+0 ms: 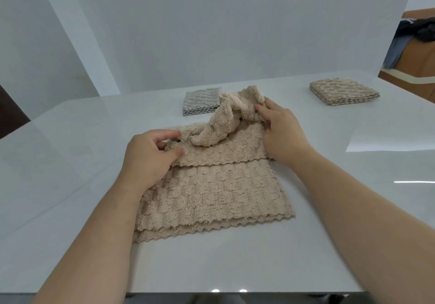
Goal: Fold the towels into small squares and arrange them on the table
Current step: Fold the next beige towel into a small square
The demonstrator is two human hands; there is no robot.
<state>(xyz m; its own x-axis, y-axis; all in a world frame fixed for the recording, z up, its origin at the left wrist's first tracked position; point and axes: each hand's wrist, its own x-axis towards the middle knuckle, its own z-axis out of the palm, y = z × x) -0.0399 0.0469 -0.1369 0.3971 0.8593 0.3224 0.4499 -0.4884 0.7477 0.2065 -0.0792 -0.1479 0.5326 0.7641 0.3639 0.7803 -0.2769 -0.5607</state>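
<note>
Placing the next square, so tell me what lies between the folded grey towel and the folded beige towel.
In the head view, the bunched end of the half-folded beige towel, gripped by the right hand, then bare table.

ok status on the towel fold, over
Left hand and right hand both pinch beige towel. Part folded, far end bunched. Grey towel close behind, nothing blocking.
</note>
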